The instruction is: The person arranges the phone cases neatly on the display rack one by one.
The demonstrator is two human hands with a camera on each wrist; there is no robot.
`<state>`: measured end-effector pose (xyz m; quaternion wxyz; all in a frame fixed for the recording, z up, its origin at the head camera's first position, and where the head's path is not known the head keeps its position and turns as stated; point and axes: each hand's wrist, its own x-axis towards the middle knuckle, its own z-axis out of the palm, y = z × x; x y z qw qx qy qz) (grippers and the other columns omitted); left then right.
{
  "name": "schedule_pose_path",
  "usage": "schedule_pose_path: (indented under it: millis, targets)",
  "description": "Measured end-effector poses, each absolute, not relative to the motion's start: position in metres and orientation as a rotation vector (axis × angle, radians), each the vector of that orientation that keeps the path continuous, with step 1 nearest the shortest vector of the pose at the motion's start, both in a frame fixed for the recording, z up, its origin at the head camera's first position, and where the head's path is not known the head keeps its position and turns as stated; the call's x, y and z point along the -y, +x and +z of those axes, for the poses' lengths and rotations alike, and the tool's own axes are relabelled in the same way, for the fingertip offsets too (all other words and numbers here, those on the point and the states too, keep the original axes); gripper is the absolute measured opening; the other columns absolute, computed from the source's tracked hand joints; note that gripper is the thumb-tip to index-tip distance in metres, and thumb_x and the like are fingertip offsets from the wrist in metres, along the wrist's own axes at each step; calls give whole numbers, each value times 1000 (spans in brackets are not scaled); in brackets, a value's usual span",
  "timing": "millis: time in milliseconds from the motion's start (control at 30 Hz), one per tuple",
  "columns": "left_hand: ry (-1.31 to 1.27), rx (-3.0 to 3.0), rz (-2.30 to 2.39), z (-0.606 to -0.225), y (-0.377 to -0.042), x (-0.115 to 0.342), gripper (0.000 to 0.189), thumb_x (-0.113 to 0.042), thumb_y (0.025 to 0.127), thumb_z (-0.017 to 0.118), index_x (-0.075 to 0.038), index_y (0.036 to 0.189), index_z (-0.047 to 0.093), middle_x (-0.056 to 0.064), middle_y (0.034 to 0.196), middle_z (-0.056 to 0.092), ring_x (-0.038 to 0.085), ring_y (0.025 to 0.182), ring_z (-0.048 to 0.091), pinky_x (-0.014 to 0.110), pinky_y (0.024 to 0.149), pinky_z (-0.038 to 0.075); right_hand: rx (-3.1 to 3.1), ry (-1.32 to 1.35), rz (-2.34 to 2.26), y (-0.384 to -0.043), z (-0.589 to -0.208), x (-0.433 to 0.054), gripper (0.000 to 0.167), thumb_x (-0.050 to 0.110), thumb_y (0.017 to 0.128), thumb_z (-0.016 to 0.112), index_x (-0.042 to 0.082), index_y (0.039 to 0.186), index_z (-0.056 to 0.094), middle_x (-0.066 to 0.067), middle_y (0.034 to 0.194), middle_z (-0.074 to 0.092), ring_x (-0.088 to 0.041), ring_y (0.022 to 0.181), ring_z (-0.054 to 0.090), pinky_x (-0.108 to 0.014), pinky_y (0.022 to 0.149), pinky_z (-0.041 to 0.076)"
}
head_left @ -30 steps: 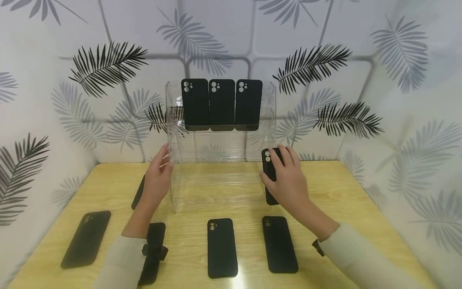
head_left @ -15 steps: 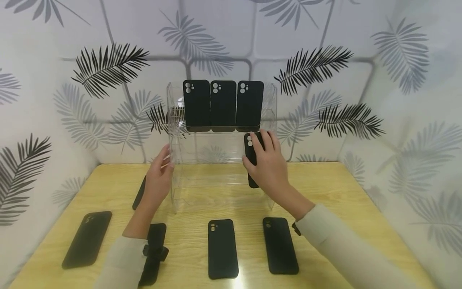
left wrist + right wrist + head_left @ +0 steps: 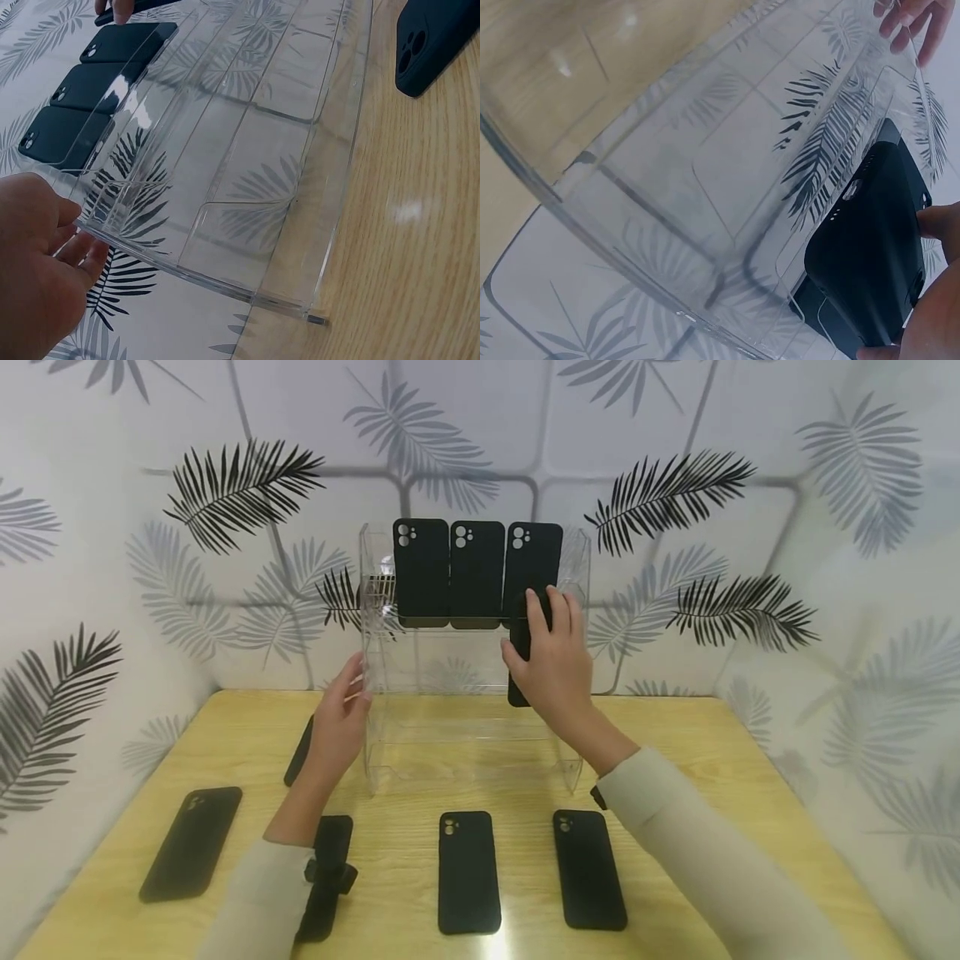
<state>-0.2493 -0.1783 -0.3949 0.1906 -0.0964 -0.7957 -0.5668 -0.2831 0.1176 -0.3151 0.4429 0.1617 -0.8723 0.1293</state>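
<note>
A clear, tiered display rack stands at the back of the table. Three black phone cases lean side by side in its top tier. Another black phone case is in my right hand, thumb at one edge and fingers over the opposite side. That case overlaps the lower part of the rightmost upper case in the head view. At the rack's left side my left hand holds the edge of the clear side panel between thumb and fingers, as the left wrist view shows.
On the wooden table lie more black phone cases: one front centre, one front right, one far left. Two others are partly hidden by the left arm. Leaf-patterned walls close in the back and sides.
My right hand has carried the phone case left and up, from beside the rack's right side to in front of its upper tier. The left hand has stayed at the rack.
</note>
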Motion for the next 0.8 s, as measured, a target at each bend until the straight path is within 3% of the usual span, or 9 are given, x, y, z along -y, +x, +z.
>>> schedule_pose_path:
  millis: [133, 233, 300, 500, 700, 800]
  targets:
    - [-277, 2233, -1595, -395, -249, 178, 61, -5, 105, 48, -27, 159, 33, 11, 157, 42, 33, 141, 45, 51, 116, 41, 2160, 387, 328, -292, -306, -114, 68, 34, 94, 70, 4, 149, 46, -23, 151, 42, -41, 143, 36, -48, 114, 44]
    - [-278, 2228, -1592, -395, -249, 178, 61, -4, 105, 48, -27, 159, 33, 12, 157, 42, 33, 141, 45, 51, 115, 41, 2166, 375, 340, -297, -299, -111, 68, 37, 97, 67, 3, 151, 43, -24, 152, 40, -42, 144, 34, -47, 120, 36]
    - [-278, 2225, -1591, -395, -249, 178, 61, -4, 105, 48, -26, 159, 33, 12, 157, 42, 33, 140, 45, 51, 115, 41, 2163, 372, 351, -299, -295, -108, 69, 38, 98, 66, 4, 152, 41, -23, 153, 38, -41, 145, 32, -47, 120, 36]
    - [-290, 2219, -1622, -396, -248, 177, 59, -5, 105, 47, -23, 159, 33, 13, 157, 42, 32, 139, 47, 49, 114, 43, 2146, 343, 355, -308, -294, -104, 70, 41, 98, 65, 5, 153, 40, -22, 154, 37, -40, 145, 32, -46, 104, 52]
    - [-285, 2216, -1604, -395, -248, 176, 58, -5, 105, 47, -23, 159, 34, 12, 156, 43, 32, 138, 47, 48, 114, 43, 2201, 325, 354, -319, -300, -101, 70, 40, 99, 64, 6, 154, 38, -22, 156, 34, -40, 146, 28, -45, 115, 43]
    - [-281, 2215, -1601, -394, -248, 178, 59, -5, 105, 47, -23, 159, 33, 12, 156, 43, 32, 139, 47, 49, 114, 42, 2224, 316, 338, -324, -306, -99, 69, 40, 99, 64, 6, 154, 38, -21, 155, 35, -39, 147, 28, -45, 111, 47]
